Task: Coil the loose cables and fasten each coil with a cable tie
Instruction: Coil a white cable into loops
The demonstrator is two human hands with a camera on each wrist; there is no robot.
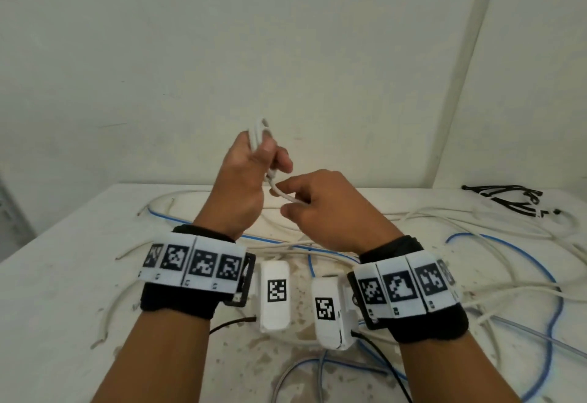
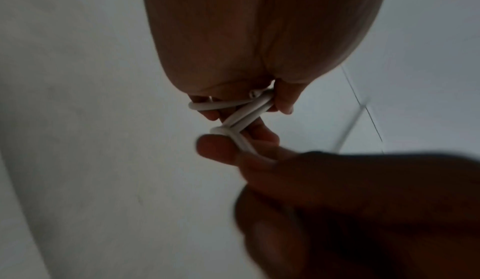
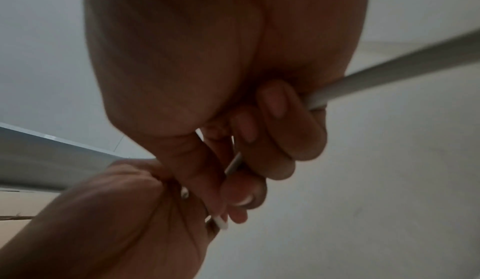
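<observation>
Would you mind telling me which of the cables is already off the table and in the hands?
The thin white cable, bunched in the left hand and pinched by the right hand. The blue cable and the others lie on the table.

The white cable (image 1: 258, 136) looks like smooth, slightly glossy plastic. The table (image 1: 63, 259) is matt white, stained and scuffed. The wrist bands (image 1: 178, 301) are black cloth under matt printed strips. The far wall (image 1: 190, 53) is matt painted.

white coil (image 1: 259, 132): small bundle of white cable loops, held upright above the desk (image 1: 63, 275).
loose cables (image 1: 495, 244): white and blue, sprawled uncoiled over the desk.
cable ties (image 1: 508, 198): black bunch, far right desk corner.
</observation>
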